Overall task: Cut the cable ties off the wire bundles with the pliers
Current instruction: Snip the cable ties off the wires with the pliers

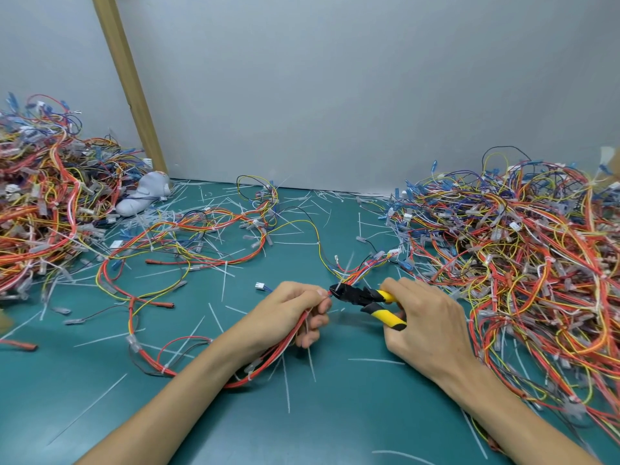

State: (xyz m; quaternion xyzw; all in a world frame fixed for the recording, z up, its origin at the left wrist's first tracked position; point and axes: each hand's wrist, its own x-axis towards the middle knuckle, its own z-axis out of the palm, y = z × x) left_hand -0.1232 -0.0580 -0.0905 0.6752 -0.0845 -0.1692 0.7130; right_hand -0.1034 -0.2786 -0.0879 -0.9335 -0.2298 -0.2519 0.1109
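Observation:
My left hand [295,312] grips a bundle of red, orange and white wires [268,360] that trails down under my wrist and fans out beyond my fingers toward the right pile. My right hand [426,327] holds black pliers with yellow-and-black handles [364,297]. The pliers' jaws sit at the bundle just past my left fingertips, where a white cable tie [347,268] sticks up. The jaw tips are partly hidden among the wires.
Big tangled heaps of wire harnesses lie at the left [50,213] and the right [536,280]. A looser harness [188,236] sprawls across the green mat [335,414]. Cut white tie pieces [287,385] are scattered everywhere. A grey wall stands behind.

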